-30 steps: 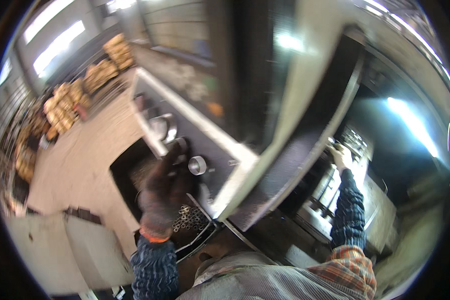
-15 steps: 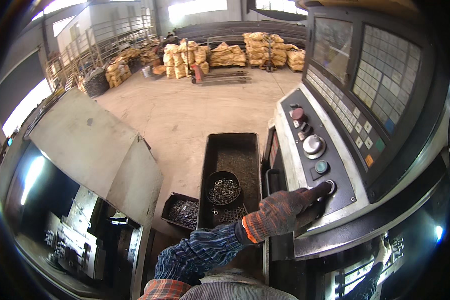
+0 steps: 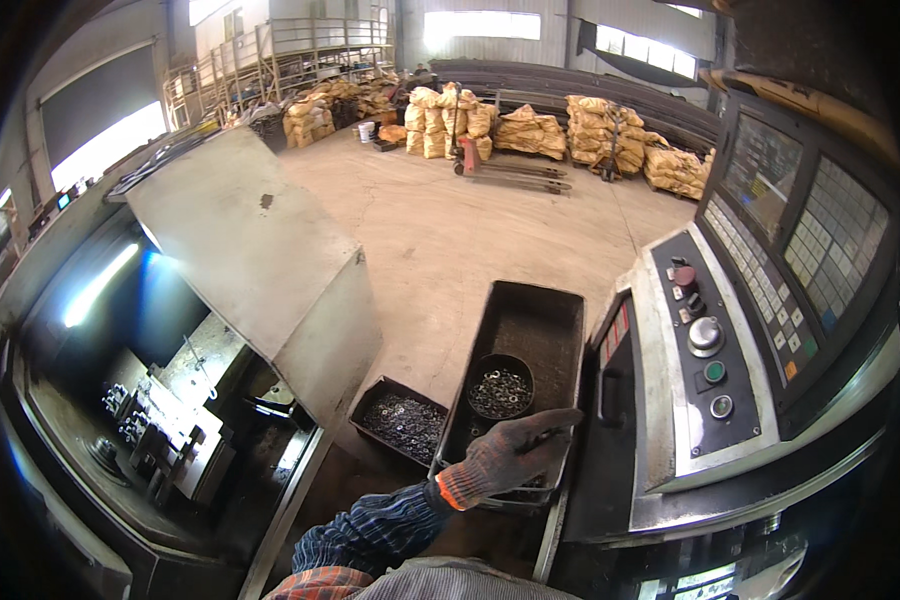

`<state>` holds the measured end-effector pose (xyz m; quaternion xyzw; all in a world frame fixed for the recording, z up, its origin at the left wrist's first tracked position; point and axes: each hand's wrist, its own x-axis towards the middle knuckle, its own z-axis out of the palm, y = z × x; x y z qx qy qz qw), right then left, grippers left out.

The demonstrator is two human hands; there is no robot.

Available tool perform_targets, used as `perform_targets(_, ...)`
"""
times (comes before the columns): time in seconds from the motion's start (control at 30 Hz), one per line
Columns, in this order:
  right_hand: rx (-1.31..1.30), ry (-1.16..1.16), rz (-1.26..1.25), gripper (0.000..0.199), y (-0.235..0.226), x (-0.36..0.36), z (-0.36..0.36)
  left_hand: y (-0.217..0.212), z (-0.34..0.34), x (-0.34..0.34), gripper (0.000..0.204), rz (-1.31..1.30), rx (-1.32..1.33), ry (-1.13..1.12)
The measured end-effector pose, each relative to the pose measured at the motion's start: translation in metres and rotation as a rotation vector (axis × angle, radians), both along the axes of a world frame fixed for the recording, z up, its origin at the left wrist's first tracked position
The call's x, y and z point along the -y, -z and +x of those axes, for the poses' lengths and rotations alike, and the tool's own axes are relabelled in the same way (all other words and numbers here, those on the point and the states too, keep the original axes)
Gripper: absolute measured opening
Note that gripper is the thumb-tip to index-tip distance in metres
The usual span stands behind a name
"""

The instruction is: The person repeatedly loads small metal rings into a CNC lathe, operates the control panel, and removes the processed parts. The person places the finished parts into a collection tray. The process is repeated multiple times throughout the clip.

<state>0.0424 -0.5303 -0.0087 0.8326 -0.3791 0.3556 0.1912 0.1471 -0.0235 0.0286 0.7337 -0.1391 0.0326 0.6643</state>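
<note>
My left hand (image 3: 510,455), in a dark knitted glove with an orange cuff, reaches in from the lower edge. Its fingers stretch to the right and nothing shows in them. Beneath it is a long dark metal bin (image 3: 535,300), partly covered by the hand. Inside the bin, just beyond my hand, stands a round container (image 3: 501,390) of small metal rings. The machine's control panel (image 3: 705,450), with a round push button (image 3: 721,406), a green button (image 3: 714,372) and a silver knob (image 3: 706,336), is to the right, apart from my fingers. My right hand cannot be made out.
A smaller tray of metal parts (image 3: 402,420) sits left of the bin. An opened machine with a lit interior (image 3: 185,400) and a grey cover (image 3: 240,230) occupies the left. Across the floor stand a red pallet truck (image 3: 470,158) and stacked yellow sacks (image 3: 595,130).
My left hand has left the button on the control panel and moved left and down, over the bin. The view has turned left, showing more of the left machine.
</note>
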Motion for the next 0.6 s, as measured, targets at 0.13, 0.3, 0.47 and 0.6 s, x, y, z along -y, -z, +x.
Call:
perform_targets(0.13,0.424,-0.380,0.338,0.059,-0.086,-0.111,0.017,0.007,-0.044,-0.057,0.038,-0.131,-0.111,-0.166)
perform_targets(0.3,0.876,-1.065,0.767,0.040,-0.081,-0.242,0.061,0.011,-0.135,-0.152,0.037,-0.239,-0.188,-0.493)
perform_targets(0.47,0.277,-1.555,1.654,0.031,-0.038,-0.395,0.089,0.006,-0.253,-0.225,0.032,-0.329,-0.084,-0.928)
perform_targets(0.6,-0.371,-1.654,2.442,0.026,0.000,-0.537,0.072,0.001,-0.352,-0.252,0.031,-0.386,0.144,-1.284)
